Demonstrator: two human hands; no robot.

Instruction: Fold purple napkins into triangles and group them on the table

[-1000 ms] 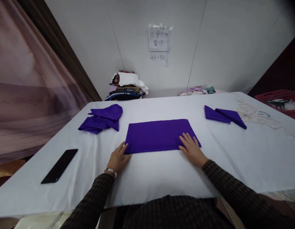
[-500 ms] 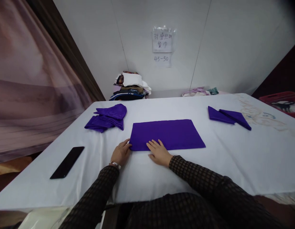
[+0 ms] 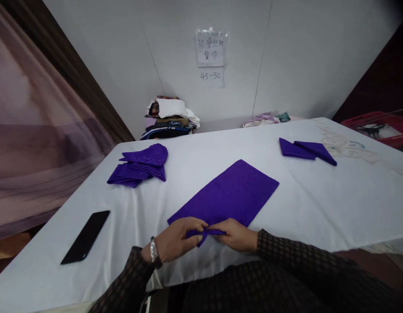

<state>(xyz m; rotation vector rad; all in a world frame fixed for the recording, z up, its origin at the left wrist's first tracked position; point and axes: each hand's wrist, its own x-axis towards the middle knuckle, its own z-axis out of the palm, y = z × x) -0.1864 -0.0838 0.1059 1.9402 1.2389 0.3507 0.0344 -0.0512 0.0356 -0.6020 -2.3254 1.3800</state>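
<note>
Purple cloth [image 3: 234,195] is pinched at its near end by a person's two bare hands, the left hand [image 3: 178,237] and the right hand [image 3: 235,234]. Each is closed, thumb and fingers clamped on a small raised fold, with the fingertips coming together near the middle of that fold; whether they touch each other is too small to tell. The rest of the cloth lies flat, ahead of the hands and toward the right, its long axis slanting from near left to far right. Both hands are on its near end, but the right hand sits closer to the broad flat part and the left hand closer to the left corner. A silver-coloured bracelet [image 3: 153,250] circles the left wrist, and dark checked sleeves [image 3: 292,248] cover both arms. Beneath is a table [image 3: 318,217] with a white covering. To the left on it are a black flat slab [image 3: 85,237], phone-like, and, farther off, a loose purple heap [image 3: 139,167] of fabric; at the far right lies folded purple fabric [image 3: 294,148]. Along the far edge is a stack of clothes [image 3: 171,108], and above, on a pale wall [image 3: 123,56], a handwritten sign [image 3: 211,50]
</note>
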